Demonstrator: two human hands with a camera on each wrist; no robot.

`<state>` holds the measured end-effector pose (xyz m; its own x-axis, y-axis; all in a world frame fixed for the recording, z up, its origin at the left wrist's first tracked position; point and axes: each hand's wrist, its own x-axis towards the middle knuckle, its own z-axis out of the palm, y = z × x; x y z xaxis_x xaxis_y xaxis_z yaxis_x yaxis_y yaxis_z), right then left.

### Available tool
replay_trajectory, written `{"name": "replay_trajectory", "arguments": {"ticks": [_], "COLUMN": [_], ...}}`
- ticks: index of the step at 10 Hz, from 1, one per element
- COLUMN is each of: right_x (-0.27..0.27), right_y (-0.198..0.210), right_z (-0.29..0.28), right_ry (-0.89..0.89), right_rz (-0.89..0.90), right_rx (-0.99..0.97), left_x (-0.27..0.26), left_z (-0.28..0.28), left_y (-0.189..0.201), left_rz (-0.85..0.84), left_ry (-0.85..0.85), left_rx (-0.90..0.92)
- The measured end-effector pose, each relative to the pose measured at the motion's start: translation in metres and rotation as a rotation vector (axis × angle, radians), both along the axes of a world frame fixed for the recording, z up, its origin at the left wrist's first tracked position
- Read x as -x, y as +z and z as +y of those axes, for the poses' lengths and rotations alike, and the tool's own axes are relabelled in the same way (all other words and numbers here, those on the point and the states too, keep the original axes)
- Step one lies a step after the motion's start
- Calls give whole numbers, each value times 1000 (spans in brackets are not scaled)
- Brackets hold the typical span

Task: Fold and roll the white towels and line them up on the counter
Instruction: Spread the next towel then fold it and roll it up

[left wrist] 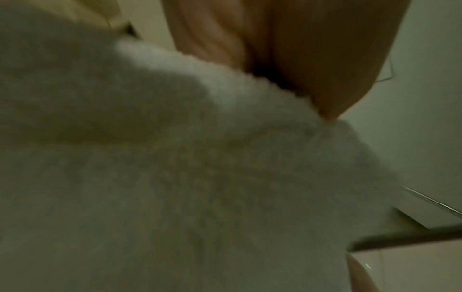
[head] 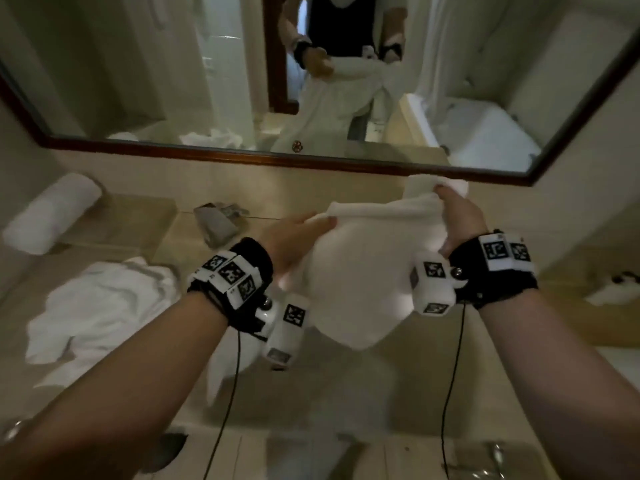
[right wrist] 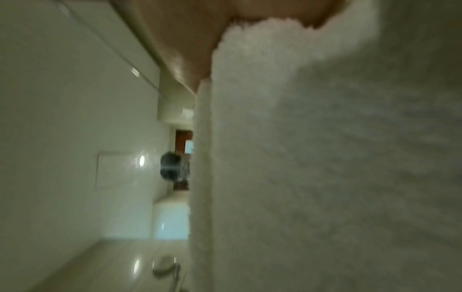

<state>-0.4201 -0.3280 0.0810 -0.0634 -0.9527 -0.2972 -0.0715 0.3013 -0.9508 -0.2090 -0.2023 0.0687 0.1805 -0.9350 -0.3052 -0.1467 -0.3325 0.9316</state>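
A white towel (head: 363,271) hangs in the air above the beige counter (head: 311,382), held up by both hands. My left hand (head: 298,233) grips its upper left edge, thumb on top. My right hand (head: 457,216) holds the bunched upper right corner. In the left wrist view the towel (left wrist: 200,177) fills most of the picture under my left hand (left wrist: 300,59). The right wrist view shows the towel (right wrist: 325,158) hanging below my right hand (right wrist: 225,29). A rolled white towel (head: 52,213) lies at the far left by the wall. A crumpled white towel (head: 100,313) lies on the counter's left part.
A framed mirror (head: 311,157) runs along the wall behind the counter and reflects the person with the towel. A grey folded item (head: 218,220) lies near the back of the counter. A small white and dark object (head: 613,289) sits at the right. A tap (head: 495,455) shows at the bottom right.
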Motion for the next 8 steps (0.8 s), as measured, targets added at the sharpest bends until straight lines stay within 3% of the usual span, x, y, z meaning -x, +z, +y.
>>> {"name": "replay_trajectory", "arguments": {"ticks": [1,3,4,5,6,7,8], "right_x": [51,129,164,191,208,204,200], "right_y": [3,-40,-94,-153,-201,-209,-210], "right_z": [-13,-60,-97,-123,-141,-149,-159], "right_ry": [-149,-265,-169,26,163,97,44], "right_rz": [-45,57,132,170,82,55,-63], "right_rx": [-62,-152,-205,-464,-752,-733,-688], "left_x": [43,129,152,167,164,161,152], "left_z": [-38,-112,-150,-179,-213,-216,-222], "left_y": [-8,-68,-113,-142,-187,-200,-207], "left_rz": [77,8,-76,-153,-225,-87,-85], "left_ry": [-49,6,25,36,-31,57,62], "left_rx": [-11,-81,-167,-371,-614,-765,-733]}}
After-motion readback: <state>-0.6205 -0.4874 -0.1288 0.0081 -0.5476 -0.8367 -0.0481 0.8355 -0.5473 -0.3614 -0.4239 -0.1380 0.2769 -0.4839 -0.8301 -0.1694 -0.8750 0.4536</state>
